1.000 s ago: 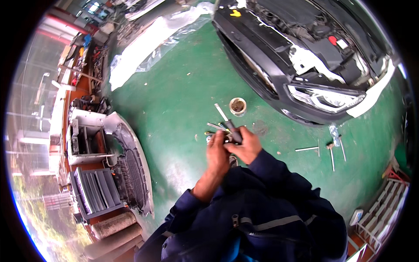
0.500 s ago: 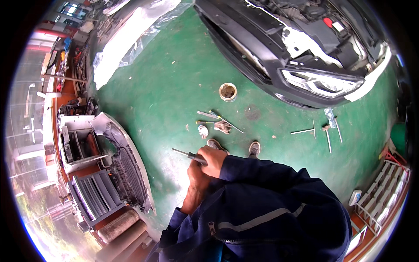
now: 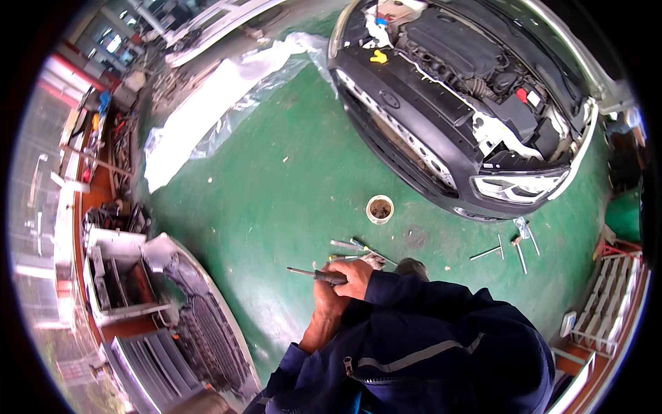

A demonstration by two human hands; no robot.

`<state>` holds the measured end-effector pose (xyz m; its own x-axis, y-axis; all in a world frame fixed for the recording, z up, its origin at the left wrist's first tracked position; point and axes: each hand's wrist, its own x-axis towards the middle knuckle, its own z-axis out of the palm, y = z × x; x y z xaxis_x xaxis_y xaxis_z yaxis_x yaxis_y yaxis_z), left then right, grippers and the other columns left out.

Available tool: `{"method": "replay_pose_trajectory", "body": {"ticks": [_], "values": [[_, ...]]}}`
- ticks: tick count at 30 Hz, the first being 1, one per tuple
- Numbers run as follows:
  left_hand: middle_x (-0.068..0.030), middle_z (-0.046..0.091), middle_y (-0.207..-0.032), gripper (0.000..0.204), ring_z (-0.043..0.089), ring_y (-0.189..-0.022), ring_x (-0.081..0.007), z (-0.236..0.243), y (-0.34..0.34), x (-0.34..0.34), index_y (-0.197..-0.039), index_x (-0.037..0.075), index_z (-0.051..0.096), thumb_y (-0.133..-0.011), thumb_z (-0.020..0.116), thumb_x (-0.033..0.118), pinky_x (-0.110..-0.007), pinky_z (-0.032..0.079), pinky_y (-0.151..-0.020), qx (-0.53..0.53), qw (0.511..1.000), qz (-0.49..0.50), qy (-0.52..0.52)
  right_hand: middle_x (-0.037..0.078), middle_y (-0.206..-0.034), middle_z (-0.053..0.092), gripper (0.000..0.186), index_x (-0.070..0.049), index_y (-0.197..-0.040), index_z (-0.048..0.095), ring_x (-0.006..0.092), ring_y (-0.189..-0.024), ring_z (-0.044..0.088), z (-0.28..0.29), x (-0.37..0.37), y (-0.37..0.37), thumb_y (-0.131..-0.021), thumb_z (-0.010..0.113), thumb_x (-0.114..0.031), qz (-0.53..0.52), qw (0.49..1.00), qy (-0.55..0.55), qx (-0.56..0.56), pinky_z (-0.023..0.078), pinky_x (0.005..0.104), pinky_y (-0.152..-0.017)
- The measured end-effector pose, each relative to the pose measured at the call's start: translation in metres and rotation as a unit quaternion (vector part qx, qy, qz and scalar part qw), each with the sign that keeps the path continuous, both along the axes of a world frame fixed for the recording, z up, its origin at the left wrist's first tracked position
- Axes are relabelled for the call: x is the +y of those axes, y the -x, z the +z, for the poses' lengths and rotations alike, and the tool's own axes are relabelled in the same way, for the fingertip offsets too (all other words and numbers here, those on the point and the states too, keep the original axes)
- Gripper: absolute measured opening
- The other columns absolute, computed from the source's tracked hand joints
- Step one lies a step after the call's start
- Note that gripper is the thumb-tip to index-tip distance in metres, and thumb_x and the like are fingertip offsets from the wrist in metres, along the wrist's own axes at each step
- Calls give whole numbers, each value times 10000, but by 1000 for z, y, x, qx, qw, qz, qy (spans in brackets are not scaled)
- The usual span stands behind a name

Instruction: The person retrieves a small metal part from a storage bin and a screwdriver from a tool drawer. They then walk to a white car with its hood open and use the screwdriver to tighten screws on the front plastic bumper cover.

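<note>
Screwdriver (image 3: 316, 274) in my grip, above the green floor (image 3: 269, 186); places given rel. to the tub (image 3: 380, 209), a round, open-topped one w/ brown contents. R hand (image 3: 354, 278): fingers curled closed round the dark handle (image 3: 330, 277), nearer my body than the tub & to its L. Thin shaft (image 3: 301, 270) projects past my grip, tip farther to the tub's L. L hand (image 3: 325, 300): just below the handle, close up to R hand; fingers mostly hidden, so can't tell how far open they are or whether they bear on the handle.

Loose on the floor, tub's near side, toward my hands: flat silvery tool (image 3: 341, 243), a tool w/ yellow-and-dark handle (image 3: 359, 243) & a crumpled rag (image 3: 373, 261), partly hidden by R hand. Tub's near R: dark stain (image 3: 415, 237); farther R, T-shaped bar (image 3: 488, 252), hammer (image 3: 520, 253), straight rod (image 3: 533, 238) & clear plastic (image 3: 520, 225).

Beyond tub & R: dark car (image 3: 414, 114), front end toward the tub, engine bay exposed, headlight (image 3: 520, 188) at its near corner. Well L of tub, my side: detached bumper (image 3: 212, 323) w/ dark grille. Beyond tub & L: white sheeting (image 3: 221, 103), spread flat.
</note>
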<state>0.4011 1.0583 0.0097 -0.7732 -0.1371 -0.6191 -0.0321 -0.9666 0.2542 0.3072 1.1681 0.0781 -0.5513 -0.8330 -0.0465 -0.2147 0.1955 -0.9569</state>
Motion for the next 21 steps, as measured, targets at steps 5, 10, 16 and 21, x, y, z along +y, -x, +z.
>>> {"method": "replay_pose_trajectory", "body": {"ticks": [5, 10, 16, 21], "values": [[-9, 568, -710, 247, 544, -601, -168, 1, 51, -39, -949, 46, 597, -1022, 493, 258, -287, 437, -548, -7, 977, -45, 208, 176, -912, 683, 372, -45, -1079, 574, 371, -851, 671, 10, -23, 46, -780, 715, -215, -96, 995, 8, -37, 524, 409, -727], [47, 451, -640, 201, 370, -503, -39, 23, 98, -82, -934, 48, 619, -1003, 559, 227, -204, 280, -441, -38, 969, -128, 206, 172, -887, 680, 414, -63, -1085, 571, 367, -832, 669, -31, -60, 115, -761, 750, -248, -93, 994, -54, 5, 512, 434, -698], [7, 484, -664, 202, 394, -520, -68, -2, 175, -167, -919, 22, 599, -976, 609, 215, -216, 297, -444, -84, 963, -173, 188, 164, -905, 651, 435, -47, -1031, 614, 357, -879, 641, -76, -146, 215, -675, 795, -220, 17, 999, -49, -4, 496, 442, -736], [8, 520, -710, 199, 413, -514, -72, 11, 261, -231, -985, 48, 591, -970, 619, 244, -213, 320, -450, -113, 956, -222, 157, 161, -930, 674, 526, -59, -1074, 597, 370, -891, 652, -77, -210, 315, -620, 807, -221, 86, 994, -52, -38, 504, 447, -746]]}}
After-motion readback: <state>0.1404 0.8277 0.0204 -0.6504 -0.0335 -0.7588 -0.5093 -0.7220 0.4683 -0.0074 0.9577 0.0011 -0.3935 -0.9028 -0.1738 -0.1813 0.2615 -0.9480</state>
